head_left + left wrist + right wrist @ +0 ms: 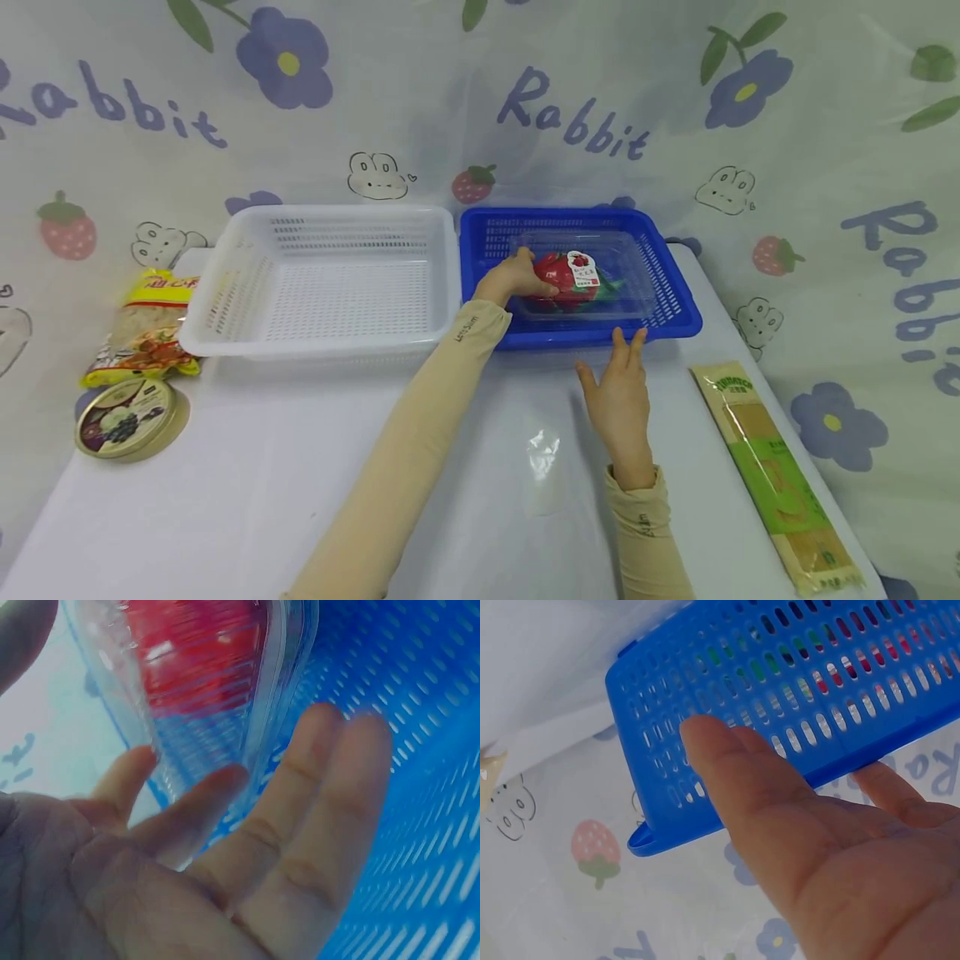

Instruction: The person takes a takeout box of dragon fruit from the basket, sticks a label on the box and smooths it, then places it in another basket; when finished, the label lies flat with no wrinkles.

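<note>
A clear plastic box (pixel 637 275) with a red dragon fruit (pixel 558 275) inside lies in the blue basket (pixel 678 312). A white label (pixel 582 268) is stuck on its lid. My left hand (pixel 516 277) reaches over the basket's left side to the box's left end. In the left wrist view its fingers (pixel 300 817) are spread and nearly straight beside the clear box, which lies between them and the thumb. My right hand (pixel 618 404) holds nothing; its extended fingertips are right at the basket's front rim, outside the slotted wall.
A white basket (pixel 322 348) stands left of the blue one. At the far left are a yellow food packet (pixel 146 325) and a round tin (pixel 127 417). A long green-and-tan packet (pixel 776 475) lies along the right table edge. A printed curtain (pixel 420 108) hangs behind.
</note>
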A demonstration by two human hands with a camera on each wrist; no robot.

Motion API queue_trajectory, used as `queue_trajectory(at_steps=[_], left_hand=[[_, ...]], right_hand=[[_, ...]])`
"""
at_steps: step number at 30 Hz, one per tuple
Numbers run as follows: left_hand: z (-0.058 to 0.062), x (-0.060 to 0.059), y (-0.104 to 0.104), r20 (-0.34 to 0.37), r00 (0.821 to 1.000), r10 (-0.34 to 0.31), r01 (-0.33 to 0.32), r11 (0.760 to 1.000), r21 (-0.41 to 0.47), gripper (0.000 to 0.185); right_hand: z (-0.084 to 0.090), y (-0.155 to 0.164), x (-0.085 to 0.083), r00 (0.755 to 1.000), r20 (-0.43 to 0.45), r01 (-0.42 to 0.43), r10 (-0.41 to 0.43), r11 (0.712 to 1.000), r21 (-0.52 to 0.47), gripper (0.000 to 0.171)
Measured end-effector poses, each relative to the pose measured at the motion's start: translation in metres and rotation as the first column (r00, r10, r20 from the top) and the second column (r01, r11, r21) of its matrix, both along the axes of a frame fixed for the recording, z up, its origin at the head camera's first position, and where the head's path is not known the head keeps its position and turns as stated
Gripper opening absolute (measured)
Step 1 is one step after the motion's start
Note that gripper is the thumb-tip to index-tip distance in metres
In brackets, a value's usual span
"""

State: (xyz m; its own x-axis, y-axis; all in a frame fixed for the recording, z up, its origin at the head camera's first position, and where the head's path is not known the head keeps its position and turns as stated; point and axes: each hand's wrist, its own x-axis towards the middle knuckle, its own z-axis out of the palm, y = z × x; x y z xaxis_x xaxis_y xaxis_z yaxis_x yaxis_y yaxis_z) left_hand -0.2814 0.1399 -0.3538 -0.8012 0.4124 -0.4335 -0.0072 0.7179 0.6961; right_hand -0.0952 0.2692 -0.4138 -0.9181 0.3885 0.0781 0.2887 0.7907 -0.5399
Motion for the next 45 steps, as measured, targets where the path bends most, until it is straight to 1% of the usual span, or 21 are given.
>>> queue_trajectory(at_steps=[4,6,8,13,17,20,22,26,29,31,35,39,43,45], left_hand=[[0.004,-0.001,0.001,-0.017,0.993,-0.116,0.114,0.991,-0.063,0.079],[0.006,-0.001,0.001,-0.024,0.987,-0.156,0.153,0.984,-0.091,0.077],[0.007,-0.001,0.002,-0.045,0.982,-0.184,0.178,0.978,-0.109,0.075],[0.012,0.002,0.000,-0.089,0.976,-0.199,0.188,0.975,-0.116,0.072],[0.019,0.006,-0.003,-0.117,0.974,-0.193,0.180,0.977,-0.117,0.068],[0.024,0.010,-0.005,-0.157,0.969,-0.190,0.170,0.977,-0.129,0.066],[0.028,0.014,-0.007,-0.190,0.966,-0.177,0.151,0.978,-0.145,0.066],[0.036,0.022,-0.012,-0.260,0.956,-0.137,0.091,0.979,-0.180,0.064],[0.041,0.030,-0.018,-0.323,0.940,-0.110,0.050,0.980,-0.190,0.062],[0.044,0.036,-0.024,-0.359,0.929,-0.095,0.024,0.980,-0.197,0.061],[0.047,0.045,-0.036,-0.441,0.896,-0.047,-0.055,0.975,-0.215,0.062],[0.046,0.055,-0.050,-0.525,0.851,0.004,-0.138,0.966,-0.217,0.060],[0.041,0.064,-0.065,-0.568,0.821,0.050,-0.185,0.966,-0.182,0.056],[0.038,0.068,-0.071,-0.582,0.810,0.068,-0.198,0.967,-0.162,0.054]], right_hand=[[0.003,0.007,-0.001,1.000,0.024,0.004,-0.004,1.000,0.011,0.077],[0.004,0.011,-0.002,1.000,0.030,0.006,-0.006,1.000,0.018,0.076],[0.006,0.014,-0.003,0.999,0.035,0.006,-0.007,1.000,0.024,0.075],[0.008,0.022,-0.007,0.998,0.058,0.005,-0.006,1.000,0.030,0.073],[0.010,0.029,-0.010,0.997,0.074,-0.011,0.007,0.999,0.050,0.071],[0.015,0.035,-0.012,0.995,0.095,-0.032,0.026,0.997,0.064,0.070],[0.020,0.038,-0.014,0.992,0.121,-0.049,0.040,0.996,0.071,0.069],[0.031,0.045,-0.020,0.981,0.182,-0.083,0.066,0.993,0.084,0.067],[0.036,0.048,-0.024,0.973,0.213,-0.111,0.089,0.989,0.094,0.066],[0.038,0.049,-0.027,0.971,0.215,-0.127,0.103,0.987,0.101,0.066],[0.039,0.048,-0.032,0.969,0.205,-0.165,0.139,0.979,0.118,0.064],[0.042,0.046,-0.030,0.964,0.207,-0.200,0.169,0.970,0.137,0.064],[0.045,0.044,-0.029,0.965,0.192,-0.211,0.181,0.966,0.151,0.062],[0.047,0.043,-0.028,0.970,0.156,-0.212,0.188,0.965,0.158,0.060]])
